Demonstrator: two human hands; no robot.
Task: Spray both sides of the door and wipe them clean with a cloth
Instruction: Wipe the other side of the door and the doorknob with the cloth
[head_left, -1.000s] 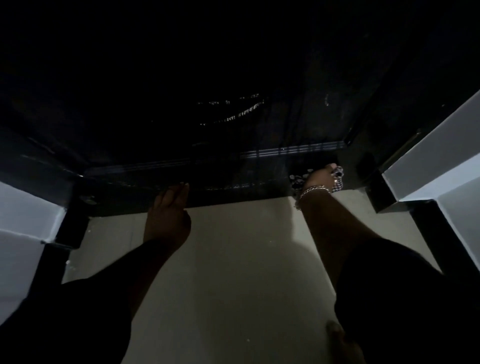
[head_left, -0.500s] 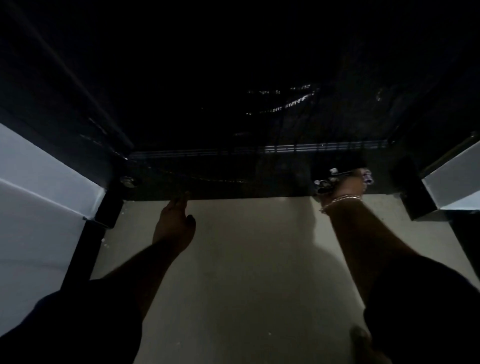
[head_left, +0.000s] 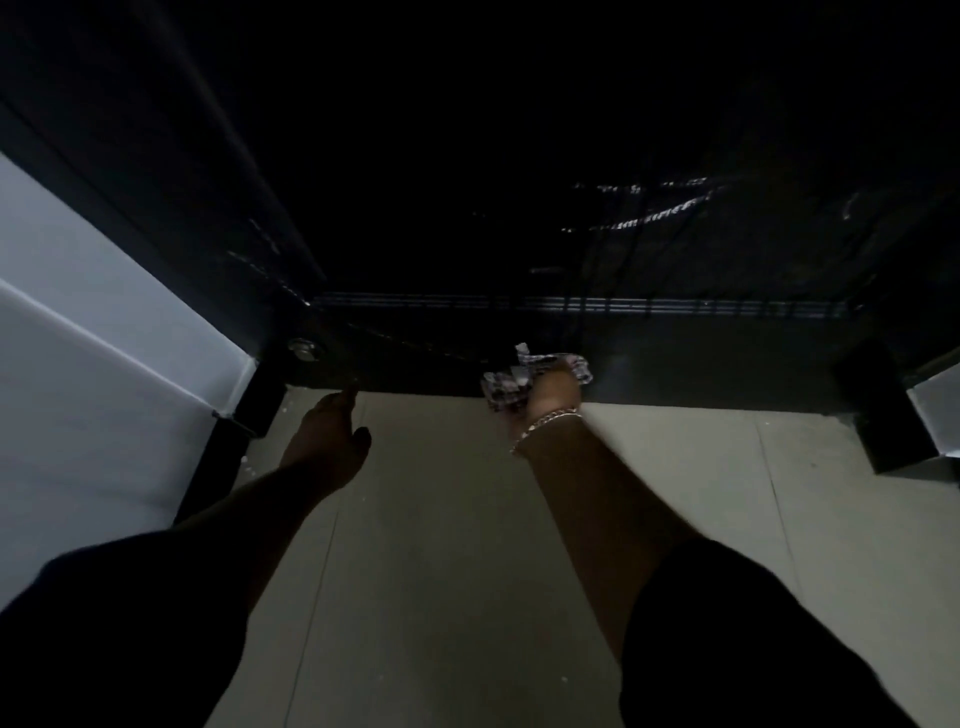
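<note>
Right hand (head_left: 551, 391) gripped the crumpled checked cloth (head_left: 511, 382) against the dark door's (head_left: 675, 358) bottom rail, which ran left-right. Left hand (head_left: 328, 441), fingers loosely extended, empty, lay left.

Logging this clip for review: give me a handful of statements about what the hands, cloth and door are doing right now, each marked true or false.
1. The right hand holds a checked cloth against the bottom strip of the dark door. True.
2. The left hand grips a spray bottle. False: it holds nothing, and one finger reaches toward the door's bottom edge.
3. A chain bracelet sits on the right wrist. True.
4. The cloth lies dropped on the floor, away from both hands. False: it is bunched in the right hand at the door.
5. Pale streaks show on the door's upper right area. True.
6. The floor is dark carpet. False: it is pale, with thin straight joint lines.
</note>
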